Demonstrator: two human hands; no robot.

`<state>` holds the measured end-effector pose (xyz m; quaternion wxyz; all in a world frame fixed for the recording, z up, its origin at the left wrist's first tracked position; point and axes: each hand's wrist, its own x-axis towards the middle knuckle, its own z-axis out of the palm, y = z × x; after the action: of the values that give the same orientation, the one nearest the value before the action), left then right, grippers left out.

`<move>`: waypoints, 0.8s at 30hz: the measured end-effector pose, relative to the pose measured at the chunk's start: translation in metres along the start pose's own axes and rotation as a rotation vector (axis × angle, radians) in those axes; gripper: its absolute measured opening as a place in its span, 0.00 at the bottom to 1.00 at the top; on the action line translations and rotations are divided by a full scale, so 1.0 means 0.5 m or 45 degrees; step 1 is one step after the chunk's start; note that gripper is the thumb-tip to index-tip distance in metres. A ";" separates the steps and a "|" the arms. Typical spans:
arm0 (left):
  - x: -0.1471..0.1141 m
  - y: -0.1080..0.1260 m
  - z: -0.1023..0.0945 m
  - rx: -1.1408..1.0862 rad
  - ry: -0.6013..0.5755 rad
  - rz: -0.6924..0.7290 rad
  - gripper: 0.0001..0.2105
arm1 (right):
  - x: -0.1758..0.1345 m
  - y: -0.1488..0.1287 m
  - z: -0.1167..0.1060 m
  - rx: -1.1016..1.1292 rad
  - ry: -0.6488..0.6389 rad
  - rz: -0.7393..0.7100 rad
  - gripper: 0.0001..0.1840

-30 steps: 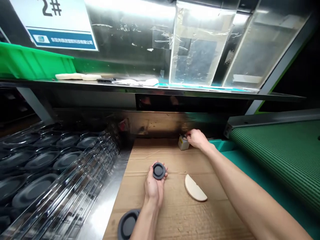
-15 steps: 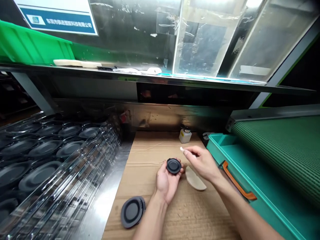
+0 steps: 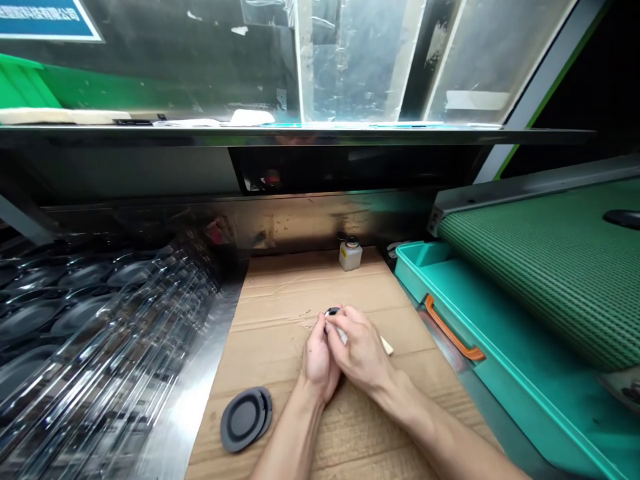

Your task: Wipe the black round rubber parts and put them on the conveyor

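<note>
My left hand (image 3: 316, 363) is closed around a small black round disc (image 3: 332, 311), held above the cardboard sheet (image 3: 280, 287). Only the disc's far edge shows; the fingers cover the rest. Over it bends my right hand (image 3: 364, 350), its thumb and fingertips pinched against the disc. A small white piece was in that pinch earlier; now the fingers mostly hide it. Behind the right hand, a cream half-round pad (image 3: 387, 347) peeks out on the cardboard. Two dark grey round discs (image 3: 243, 420) lie overlapping to the left of my left forearm.
A small white bottle with a dark cap (image 3: 351, 255) stands at the cardboard's far edge. Clear plastic trays of black discs (image 3: 80, 317) are stacked at left. To the right are a teal bin (image 3: 505, 360) with an orange handle and a green conveyor belt (image 3: 545, 233) carrying a dark object.
My right hand has come down and left onto the black disc in my left hand. The view has turned right, and a dark object now shows on the belt.
</note>
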<state>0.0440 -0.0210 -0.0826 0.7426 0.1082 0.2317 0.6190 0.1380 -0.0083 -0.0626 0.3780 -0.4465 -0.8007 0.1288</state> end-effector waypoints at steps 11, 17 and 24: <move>0.000 -0.004 0.003 0.002 0.041 0.002 0.15 | 0.002 0.024 -0.001 -0.040 0.030 -0.019 0.10; -0.004 -0.005 0.005 -0.023 0.034 -0.001 0.15 | 0.002 0.020 0.003 0.050 0.047 0.016 0.07; -0.004 -0.005 0.004 -0.014 0.031 0.005 0.15 | 0.004 0.018 0.005 0.095 0.064 0.043 0.07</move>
<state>0.0472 -0.0231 -0.0815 0.7391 0.0971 0.2370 0.6230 0.1413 -0.0013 -0.0681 0.4124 -0.4485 -0.7780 0.1536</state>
